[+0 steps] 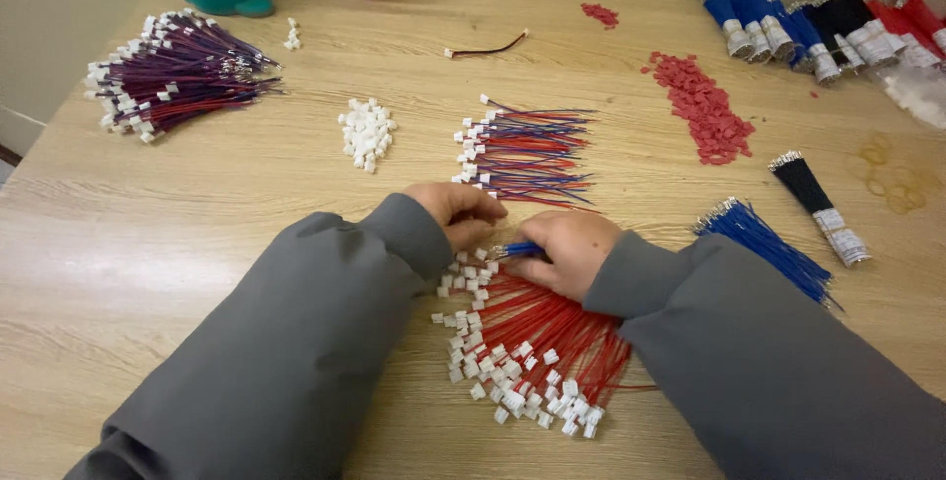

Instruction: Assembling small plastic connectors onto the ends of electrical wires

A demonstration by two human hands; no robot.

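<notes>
- Red wires with white connectors (537, 362) lie in a fan on the wooden table (197, 234), just below my two hands.
- My right hand (564, 248) rests on the upper end of this red fan. Its fingers are curled together and pinch a blue wire (517, 250), which points to the left.
- My left hand (455, 212) is just beside the right one, the fingertips almost touching the blue wire end. The fingers are bent and close together; I cannot tell whether they pinch a connector.
- Finished red-and-blue wire pairs (527, 153) lie in a row just behind my hands, white plugs to the left.
- Loose blue wires (764, 243) lie at the right, near my right sleeve.
- A small heap of white connector housings (367, 132) is further back on the left, well apart from my hands.
- A big bundle of red-and-blue wires (172, 76) lies at the far left.
- Small red pieces (705, 110) are spread at the far right, and tied wire bundles (818, 32) lie in the corner.
</notes>
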